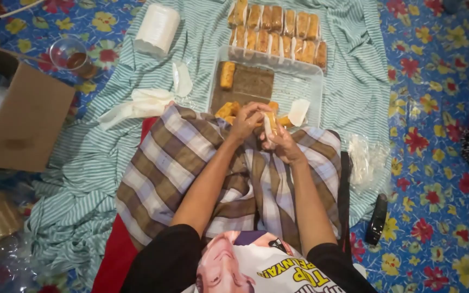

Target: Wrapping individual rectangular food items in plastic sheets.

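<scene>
Left hand (248, 120) and right hand (280, 142) both closed around wrapped pastry roll (271, 123)

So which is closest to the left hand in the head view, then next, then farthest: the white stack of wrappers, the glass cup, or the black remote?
From the left hand:
1. White stack of wrappers, up and to the left on the striped cloth.
2. Black remote, down to the right.
3. Glass cup, far left on the flowered mat.

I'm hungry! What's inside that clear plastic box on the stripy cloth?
The clear plastic box holds one golden roll on brown paper, more rolls near the hands, and a white wrapper. The hands hide part of its near edge.
</scene>
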